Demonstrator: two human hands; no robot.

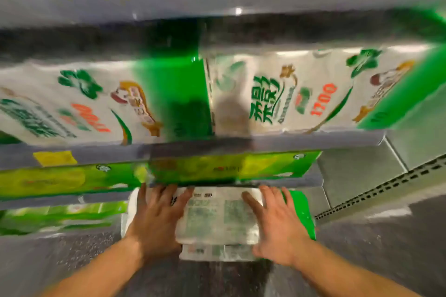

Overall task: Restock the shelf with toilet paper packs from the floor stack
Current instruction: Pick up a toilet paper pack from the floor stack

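Both forearms reach in: left hand (154, 219) and right hand (277, 222) lie spread on the top toilet paper pack (217, 217), fingers curling over its far edge, a grip from both ends. The pack sits on the floor stack (214, 252), just under the lowest shelf (313, 179). Risk, I'd say: slick wrap slipping, or snagging that shelf lip on the lift. Motion blur smears the labels; the stack's depth is hidden.
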